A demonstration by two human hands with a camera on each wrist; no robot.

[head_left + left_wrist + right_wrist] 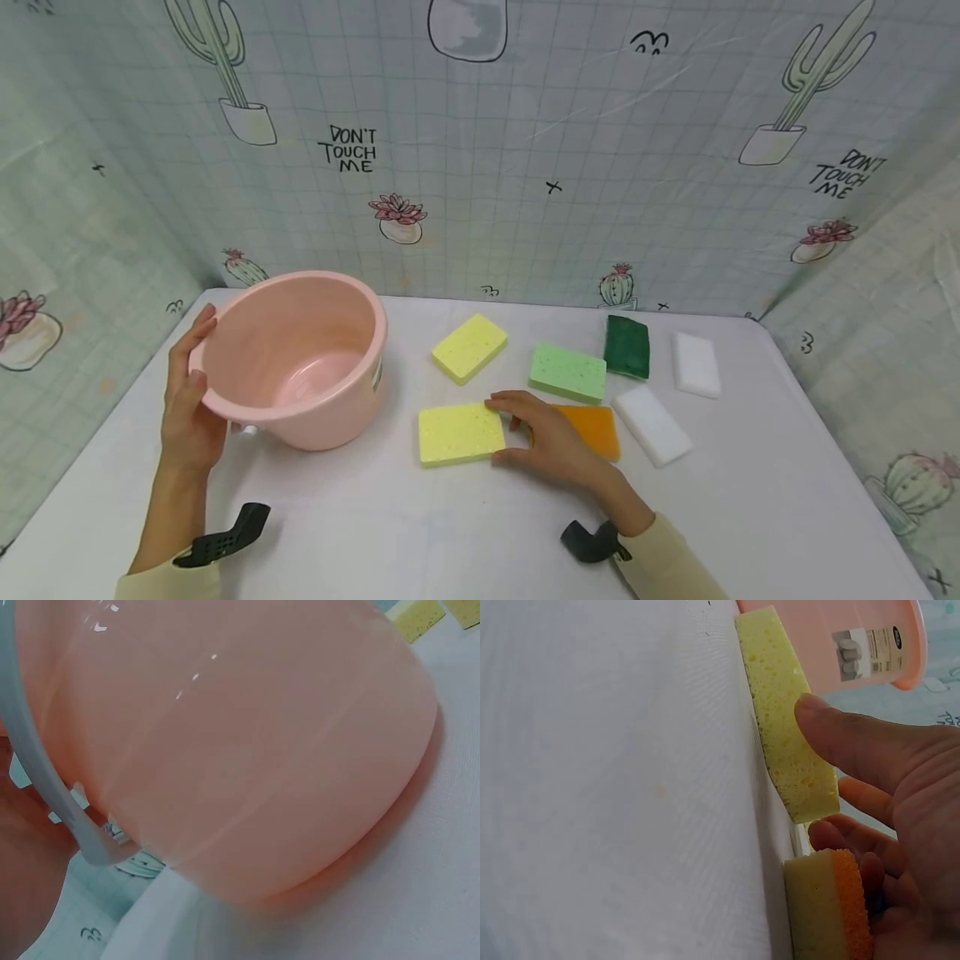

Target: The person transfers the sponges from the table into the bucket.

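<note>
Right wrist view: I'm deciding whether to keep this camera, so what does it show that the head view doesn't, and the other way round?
Only the right wrist view shows the pale layer under the orange top of the orange sponge, and the picture on the label of the pink bucket. Only the head view shows the left hand, the bucket's inside and two white blocks. Both share the right hand at the nearer yellow sponge, the orange sponge and the bucket.

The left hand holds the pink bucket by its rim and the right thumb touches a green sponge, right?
No: the thumb of the right hand touches a yellow sponge, as the right wrist view shows. The left hand does hold the pink bucket by its rim.
</note>
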